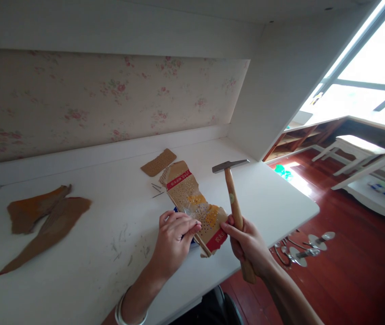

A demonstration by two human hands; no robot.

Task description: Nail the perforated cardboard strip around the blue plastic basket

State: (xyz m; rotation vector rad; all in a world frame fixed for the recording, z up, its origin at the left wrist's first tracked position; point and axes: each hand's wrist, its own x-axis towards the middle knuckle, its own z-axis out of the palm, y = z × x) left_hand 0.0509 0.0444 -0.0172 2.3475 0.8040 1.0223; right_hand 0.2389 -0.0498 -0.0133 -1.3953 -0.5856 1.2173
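A strip of torn cardboard (pixel 181 184) with red bands, orange patches and many small punched holes lies tilted, raised on something blue that is mostly hidden beneath it. My left hand (pixel 176 239) is closed at the strip's left edge, thumb and forefinger pinched; what sits between the fingertips is too small to make out. Wrapped in my right hand (pixel 251 246) is a hammer (pixel 233 194) with a wooden handle, its metal head up and away from the cardboard. The right thumb and fingertips also touch the strip's right edge.
Several loose nails (pixel 157 189) lie left of the strip, near a smaller brown cardboard piece (pixel 159 162). Torn cardboard scraps (pixel 55 221) rest at the left of the white desk (pixel 111 284). Scuff marks show on its surface. A side panel (pixel 270 85) rises at the right.
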